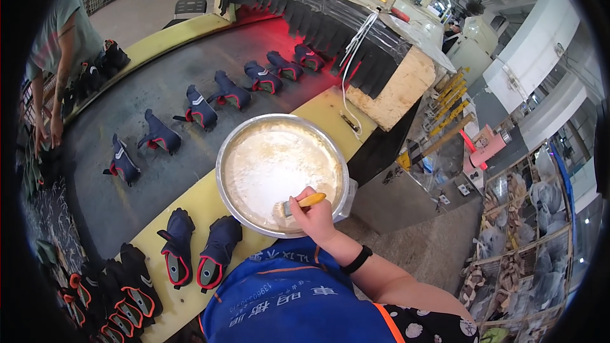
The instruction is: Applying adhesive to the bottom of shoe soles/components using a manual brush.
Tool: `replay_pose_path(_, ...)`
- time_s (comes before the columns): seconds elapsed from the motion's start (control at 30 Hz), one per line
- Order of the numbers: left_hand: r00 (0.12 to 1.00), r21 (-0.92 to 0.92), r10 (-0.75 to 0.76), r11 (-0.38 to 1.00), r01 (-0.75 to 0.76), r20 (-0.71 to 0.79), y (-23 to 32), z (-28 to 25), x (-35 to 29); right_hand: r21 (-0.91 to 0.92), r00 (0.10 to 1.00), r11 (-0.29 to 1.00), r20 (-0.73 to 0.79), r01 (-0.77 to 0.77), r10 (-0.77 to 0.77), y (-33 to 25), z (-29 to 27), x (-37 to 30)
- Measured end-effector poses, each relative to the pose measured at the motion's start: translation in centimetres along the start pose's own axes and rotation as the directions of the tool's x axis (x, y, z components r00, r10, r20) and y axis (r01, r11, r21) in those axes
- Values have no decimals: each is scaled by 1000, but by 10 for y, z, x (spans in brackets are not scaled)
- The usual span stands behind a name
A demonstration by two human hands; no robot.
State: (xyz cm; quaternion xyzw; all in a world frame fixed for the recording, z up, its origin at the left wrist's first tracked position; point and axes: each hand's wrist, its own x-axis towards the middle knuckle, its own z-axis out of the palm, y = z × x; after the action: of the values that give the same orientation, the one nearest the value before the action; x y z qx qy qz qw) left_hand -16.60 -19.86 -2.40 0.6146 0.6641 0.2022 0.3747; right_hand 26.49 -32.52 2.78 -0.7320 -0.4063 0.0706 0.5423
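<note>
One brush (312, 199) pinched in right hand (312, 217), bristles (278, 210) over white powder (273, 164) in basin (221, 168), left hand unseen

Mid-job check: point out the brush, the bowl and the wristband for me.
Brush (312, 199): head view, on its yellow handle.
Bowl (222, 162): head view, on the left side of its metal rim.
Wristband (361, 258): head view, on its dark strap.

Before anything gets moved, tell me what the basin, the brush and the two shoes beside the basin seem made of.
Basin: likely stainless steel; its rim is silvery and shiny.
Brush: handle probably varnished wood, from its smooth yellow-brown look, though plastic is possible; bristle fibre unclear.
Two shoes: seemingly textile with red edging; the navy uppers look matte and soft.
</note>
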Motion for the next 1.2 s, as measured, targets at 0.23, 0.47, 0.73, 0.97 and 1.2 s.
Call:
replay_pose_path(0.23, 1000, 18, 17, 1000, -17, -9, -2, -9, 6, -49, 999, 998, -33, 35, -36, 1, 2, 0)
replay_pose_path(0.47, 1000, 25, 15, 1000, -15, -13, -3, -16, 9, -133, 998, 989, 0, 60, -61, -3, 0, 0)
replay_pose_path(0.73, 1000, 56, 13, 998, -12, -21, -10, -25, 12, -162, 1000, 987, -16, 15, -18, -10, 2, 1)
replay_pose_path(0.97, 1000, 81, 12, 997, -9, -28, -10, -34, 11, -140, 999, 989, 8, 40, -39, -11, -1, 1)
replay_pose_path(1.2, 999, 113, 9, 994, -4, -42, -16, -39, 13, -69, 1000, 998, -19, 7, -9, -7, 1, 0)
